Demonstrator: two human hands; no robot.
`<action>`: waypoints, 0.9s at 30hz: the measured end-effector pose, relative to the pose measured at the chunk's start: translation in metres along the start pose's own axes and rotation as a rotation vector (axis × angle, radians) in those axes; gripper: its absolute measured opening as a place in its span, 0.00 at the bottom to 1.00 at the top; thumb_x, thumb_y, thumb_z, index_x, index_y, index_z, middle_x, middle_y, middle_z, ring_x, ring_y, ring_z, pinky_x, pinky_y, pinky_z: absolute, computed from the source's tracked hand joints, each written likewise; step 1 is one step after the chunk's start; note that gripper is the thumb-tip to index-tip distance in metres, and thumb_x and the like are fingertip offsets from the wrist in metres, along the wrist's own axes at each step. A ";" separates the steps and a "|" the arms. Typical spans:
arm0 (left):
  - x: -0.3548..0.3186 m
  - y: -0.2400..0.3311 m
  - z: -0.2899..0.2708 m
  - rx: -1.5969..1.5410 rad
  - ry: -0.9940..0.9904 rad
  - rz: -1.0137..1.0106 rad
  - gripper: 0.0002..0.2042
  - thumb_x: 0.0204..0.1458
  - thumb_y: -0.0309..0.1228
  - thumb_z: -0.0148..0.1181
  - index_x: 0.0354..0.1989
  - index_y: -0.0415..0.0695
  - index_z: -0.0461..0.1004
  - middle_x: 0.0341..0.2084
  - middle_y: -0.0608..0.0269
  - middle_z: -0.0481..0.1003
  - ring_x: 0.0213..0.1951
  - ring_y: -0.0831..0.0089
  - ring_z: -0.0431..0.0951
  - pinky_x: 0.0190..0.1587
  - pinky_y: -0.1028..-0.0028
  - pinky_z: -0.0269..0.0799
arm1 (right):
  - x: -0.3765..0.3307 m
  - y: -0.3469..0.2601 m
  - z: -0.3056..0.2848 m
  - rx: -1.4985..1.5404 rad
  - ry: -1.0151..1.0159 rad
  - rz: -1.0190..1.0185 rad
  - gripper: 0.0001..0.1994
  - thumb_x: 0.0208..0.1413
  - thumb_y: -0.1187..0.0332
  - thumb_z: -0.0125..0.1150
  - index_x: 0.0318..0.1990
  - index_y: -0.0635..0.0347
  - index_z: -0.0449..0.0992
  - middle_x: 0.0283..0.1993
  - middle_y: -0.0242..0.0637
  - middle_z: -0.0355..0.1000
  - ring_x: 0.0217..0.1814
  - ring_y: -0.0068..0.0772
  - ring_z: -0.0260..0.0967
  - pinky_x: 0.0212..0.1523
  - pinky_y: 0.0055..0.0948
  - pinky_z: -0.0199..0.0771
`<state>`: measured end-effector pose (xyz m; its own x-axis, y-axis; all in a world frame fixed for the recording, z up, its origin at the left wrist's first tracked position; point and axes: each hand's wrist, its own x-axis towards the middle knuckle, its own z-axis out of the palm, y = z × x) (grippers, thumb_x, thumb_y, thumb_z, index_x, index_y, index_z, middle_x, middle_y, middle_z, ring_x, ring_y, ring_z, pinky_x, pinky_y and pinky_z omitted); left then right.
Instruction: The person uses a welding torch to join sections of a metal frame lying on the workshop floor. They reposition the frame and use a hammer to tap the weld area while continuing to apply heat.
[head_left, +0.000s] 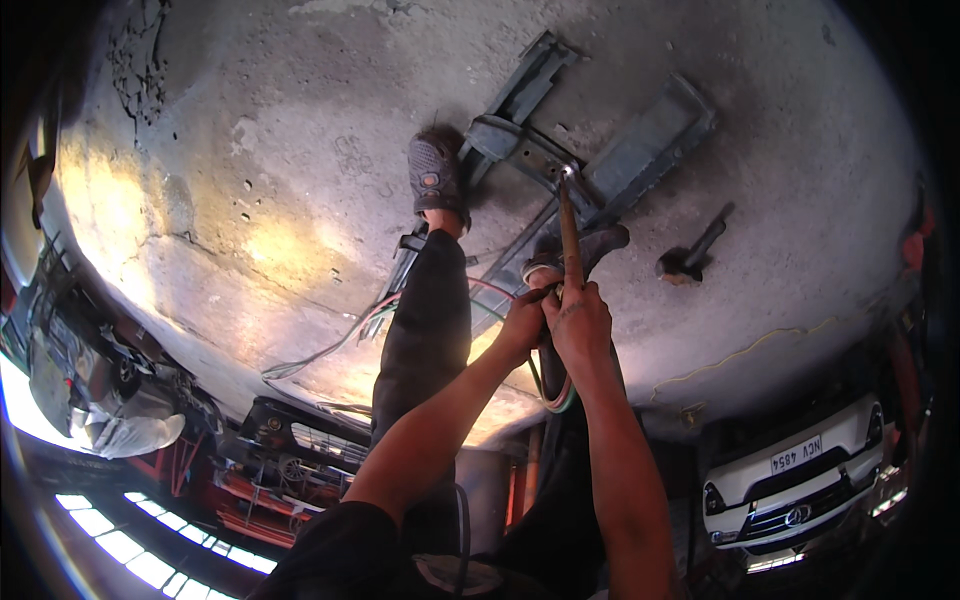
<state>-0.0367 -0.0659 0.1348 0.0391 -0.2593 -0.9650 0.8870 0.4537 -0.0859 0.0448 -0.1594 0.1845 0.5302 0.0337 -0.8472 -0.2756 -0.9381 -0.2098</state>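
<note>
My right hand (582, 322) is closed around the rear of a long brass-coloured gas torch (570, 228), one finger stretched along its body. Close beside it, my left hand (524, 322) has its fingers closed at the torch's rear end; the exact grip is partly hidden. A small bright glow shows at the torch tip, against a dark steel frame (533, 152) lying on the floor. Red and green hoses (560, 402) hang in a loop below my hands. A wide steel channel (650, 135) lies along the frame's right side.
A hammer (695, 252) lies on the concrete floor (330, 120) to the right. My shoes (438, 175) stand beside the steel frame. Hoses (300, 367) trail left, and a yellow cord (735, 362) runs along the right. A white car (800, 480) stands at the lower right.
</note>
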 end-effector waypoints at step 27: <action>0.014 -0.004 -0.011 0.204 -0.042 0.168 0.12 0.60 0.31 0.53 0.47 0.38 0.74 0.35 0.61 0.77 0.34 0.75 0.79 0.33 0.75 0.74 | 0.006 -0.001 -0.002 0.035 -0.006 -0.001 0.29 0.56 0.65 0.61 0.64 0.59 0.59 0.41 0.57 0.71 0.38 0.58 0.76 0.37 0.48 0.79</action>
<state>-0.0450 -0.0624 0.1194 0.2090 -0.2315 -0.9501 0.9408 0.3129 0.1307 0.0498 -0.1592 0.1805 0.5254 0.0365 -0.8501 -0.3036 -0.9253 -0.2274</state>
